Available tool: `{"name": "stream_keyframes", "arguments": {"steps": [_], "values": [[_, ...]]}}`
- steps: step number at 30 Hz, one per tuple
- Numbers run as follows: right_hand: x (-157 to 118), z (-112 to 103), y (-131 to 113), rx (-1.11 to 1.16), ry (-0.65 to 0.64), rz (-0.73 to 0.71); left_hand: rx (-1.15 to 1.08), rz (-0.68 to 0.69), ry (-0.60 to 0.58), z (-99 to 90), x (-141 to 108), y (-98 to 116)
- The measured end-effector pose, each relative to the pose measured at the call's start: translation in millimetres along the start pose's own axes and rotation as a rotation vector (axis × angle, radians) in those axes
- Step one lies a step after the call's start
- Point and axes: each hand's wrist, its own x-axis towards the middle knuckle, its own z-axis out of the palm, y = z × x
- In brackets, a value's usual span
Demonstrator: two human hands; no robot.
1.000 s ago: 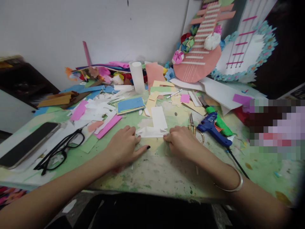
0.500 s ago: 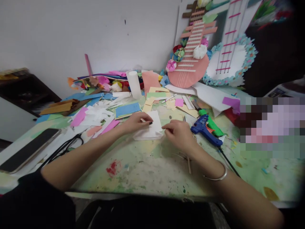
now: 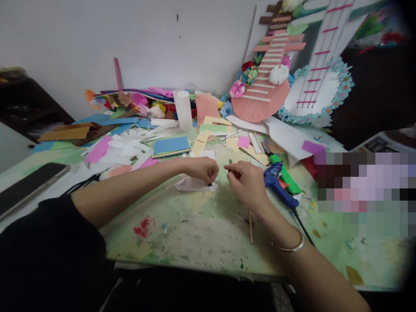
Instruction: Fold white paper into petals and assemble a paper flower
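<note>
A folded white sheet of paper (image 3: pixel 191 185) lies on the painted table in front of me, its near edge turned up. My left hand (image 3: pixel 203 169) rests over it with curled fingers, gripping its right end; the thumb is at the edge and the palm hides part of the sheet. Just to the right, my right hand (image 3: pixel 245 180) hovers apart from the paper. Its index finger points left with the thumb a little below, and I see nothing between them. Beside this hand lies a blue glue gun (image 3: pixel 281 186), and a thin wooden stick (image 3: pixel 251 225) lies below it.
Stacked blue paper (image 3: pixel 170 146) and white scraps (image 3: pixel 130 149) lie to the left, with a phone (image 3: pixel 30 186) farther out. A white roll (image 3: pixel 183 112) stands at the back. Paper-made instruments (image 3: pixel 260 102) lean on the wall. A green-handled tool (image 3: pixel 289 177) lies behind the glue gun.
My left hand has turned over and curled its fingers at the paper's right end. The sheet now looks folded lower toward me. My right hand has shifted slightly, away from the paper.
</note>
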Motion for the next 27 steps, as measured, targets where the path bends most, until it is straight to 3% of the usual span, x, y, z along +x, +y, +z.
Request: {"name": "stream_keyframes", "arguments": {"steps": [3,10,17,23,27], "values": [[0.3,1.9,2.8,0.018,0.03,-0.02,-0.039,-0.002,0.018,-2.0,-2.8,1.4],[0.8,0.9,2.9,0.034,0.056,-0.05,-0.019,0.009,-0.1,-4.9,-1.7,3.2],[-0.2,1.2,0.4,0.037,0.037,-0.068,-0.146,0.089,-0.023,-7.7,-6.7,-5.2],[-1.4,3.1,1.8,0.049,0.009,-0.051,-0.098,0.079,-0.113,-2.1,-5.6,-2.0],[-0.7,3.6,0.9,0.086,0.008,-0.043,-0.218,0.05,0.005,-6.7,-8.1,-1.4]]}}
